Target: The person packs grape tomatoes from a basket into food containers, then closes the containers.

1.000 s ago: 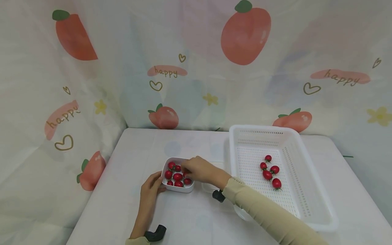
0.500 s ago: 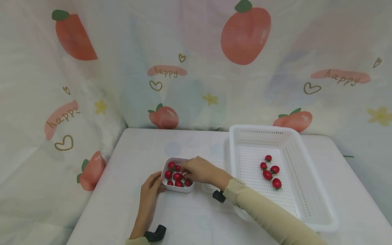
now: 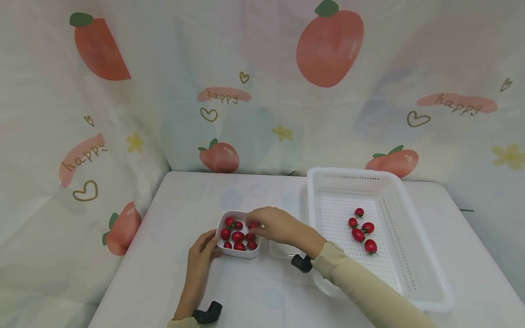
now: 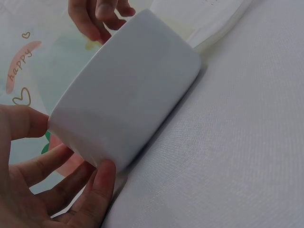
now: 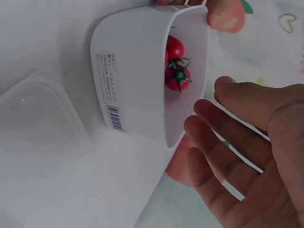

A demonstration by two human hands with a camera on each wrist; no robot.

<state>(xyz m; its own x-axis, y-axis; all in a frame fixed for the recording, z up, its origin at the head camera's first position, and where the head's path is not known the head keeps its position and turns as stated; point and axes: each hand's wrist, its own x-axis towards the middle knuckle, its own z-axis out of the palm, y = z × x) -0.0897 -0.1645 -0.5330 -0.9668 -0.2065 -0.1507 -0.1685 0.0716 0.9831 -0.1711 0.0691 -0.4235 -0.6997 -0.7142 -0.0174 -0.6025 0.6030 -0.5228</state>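
Observation:
A small white box (image 3: pixel 242 253) holds several cherry tomatoes (image 3: pixel 238 236) with green stems. My left hand (image 3: pixel 201 248) steadies it from the left. In the left wrist view, the thumb is at the rim of the box (image 4: pixel 123 85) and the curled fingers of the left hand (image 4: pixel 61 185) press its end wall. Over the right side of the box is my right hand (image 3: pixel 279 224). The right wrist view has the fingers of this hand (image 5: pixel 237 147) spread apart beside the opening, nothing between them. There, two cherry tomatoes (image 5: pixel 178 78) show inside and a printed label (image 5: pixel 111 92) outside.
At the right stands a white perforated basket (image 3: pixel 352 171) with several cherry tomatoes (image 3: pixel 358 234) inside. A clear plastic lid (image 3: pixel 285 252) lies between box and basket, partly under the right arm. Another clear rounded edge (image 3: pixel 326 287) shows by the basket. A printed cloth (image 3: pixel 262 109) hangs behind the table.
My right hand has risen from the tomatoes and drawn back slightly to the right, its fingers loosened, uncovering tomatoes on the box's right side. The left hand and box have stayed put.

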